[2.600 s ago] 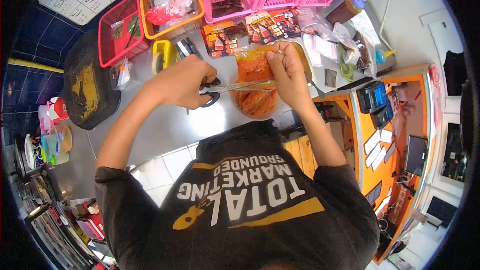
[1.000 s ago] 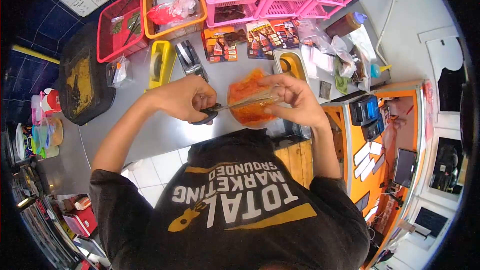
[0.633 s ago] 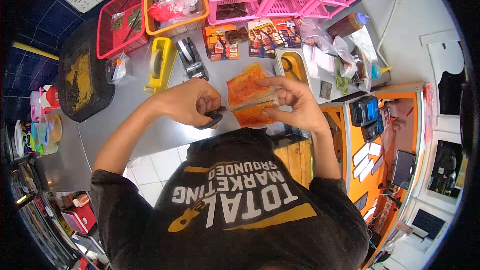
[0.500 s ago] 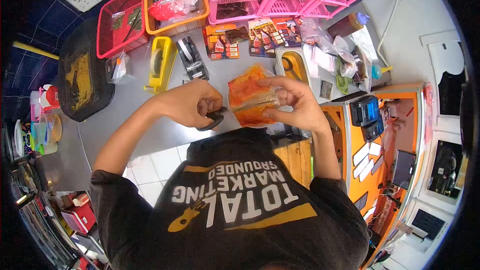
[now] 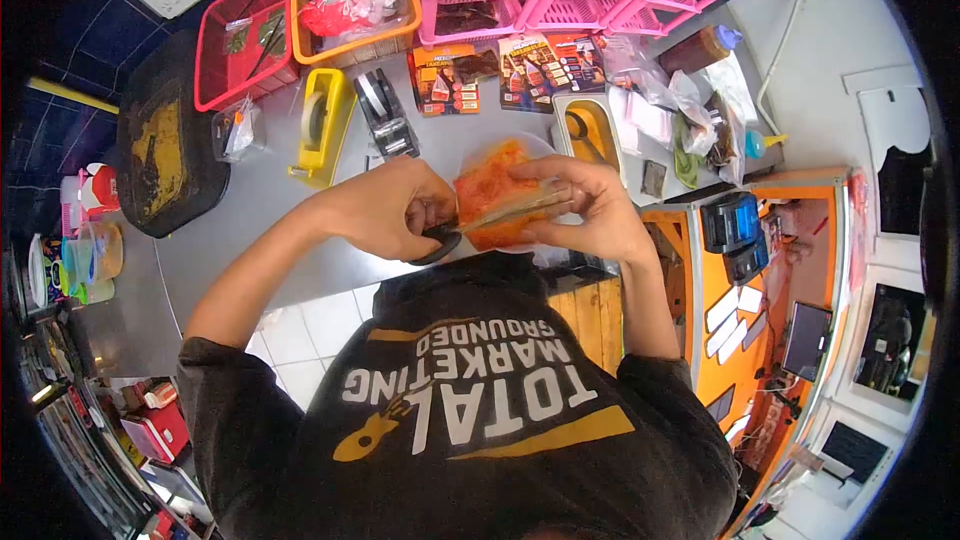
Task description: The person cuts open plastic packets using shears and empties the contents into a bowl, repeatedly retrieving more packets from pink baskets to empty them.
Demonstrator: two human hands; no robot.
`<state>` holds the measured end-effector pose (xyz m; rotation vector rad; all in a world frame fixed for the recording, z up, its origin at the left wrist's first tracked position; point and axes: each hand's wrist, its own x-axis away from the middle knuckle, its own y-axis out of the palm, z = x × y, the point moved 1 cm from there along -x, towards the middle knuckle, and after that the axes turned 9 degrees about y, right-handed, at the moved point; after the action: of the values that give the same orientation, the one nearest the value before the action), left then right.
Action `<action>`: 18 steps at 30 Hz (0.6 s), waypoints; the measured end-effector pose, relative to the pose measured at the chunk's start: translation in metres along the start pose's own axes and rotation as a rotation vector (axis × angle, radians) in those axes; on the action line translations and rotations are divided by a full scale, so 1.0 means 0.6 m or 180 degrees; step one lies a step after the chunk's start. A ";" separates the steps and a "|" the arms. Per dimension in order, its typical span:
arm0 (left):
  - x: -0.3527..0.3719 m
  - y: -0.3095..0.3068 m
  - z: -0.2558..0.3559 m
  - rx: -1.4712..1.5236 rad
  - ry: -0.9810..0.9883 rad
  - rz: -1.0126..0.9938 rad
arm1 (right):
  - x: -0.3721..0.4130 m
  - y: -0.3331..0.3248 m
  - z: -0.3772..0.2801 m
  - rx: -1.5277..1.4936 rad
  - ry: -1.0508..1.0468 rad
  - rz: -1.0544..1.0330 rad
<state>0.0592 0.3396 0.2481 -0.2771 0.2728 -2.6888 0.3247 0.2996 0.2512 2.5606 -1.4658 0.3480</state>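
My left hand (image 5: 395, 208) is closed around the black handle of scissors (image 5: 441, 242), its fingers curled in the loops. The blades are mostly hidden against the packet. A clear plastic packet (image 5: 492, 185) with orange-red contents is pinched by its folded edge in my right hand (image 5: 588, 202), thumb below and fingers above. Behind the packet a pale round rim (image 5: 535, 148) shows, perhaps a bowl. Both hands are close together over the front of the metal counter (image 5: 265, 230).
A yellow tape dispenser (image 5: 325, 125) and a black one (image 5: 385, 112) stand ahead on the left. Behind them are a red basket (image 5: 205, 60), an orange basket (image 5: 355, 52) and pink racks (image 5: 480, 5). Right of the packet sits a metal tray (image 5: 612, 105) with a yellow interior.
The packet has tilted and bunched slightly, and the pale round rim behind it has come into view. Both hands keep their grip and have barely shifted.
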 end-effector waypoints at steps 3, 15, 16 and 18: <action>-0.001 0.004 0.005 -0.0201 0.0054 0.0129 | 0.001 0.000 0.001 -0.0042 -0.0042 0.0021; -0.011 0.015 0.038 -0.0035 -0.0079 0.0189 | -0.008 0.013 -0.004 -0.0138 0.0142 -0.0150; -0.013 0.015 0.034 -0.0153 -0.0056 0.0193 | -0.009 0.008 0.001 0.0023 0.0064 -0.0155; -0.013 0.016 0.032 -0.0259 -0.0047 0.0207 | -0.011 0.007 0.003 0.0177 -0.0006 -0.0180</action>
<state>0.0744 0.3312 0.2632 -0.3070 0.3807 -2.6143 0.3182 0.3024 0.2478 2.6402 -1.4004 0.3836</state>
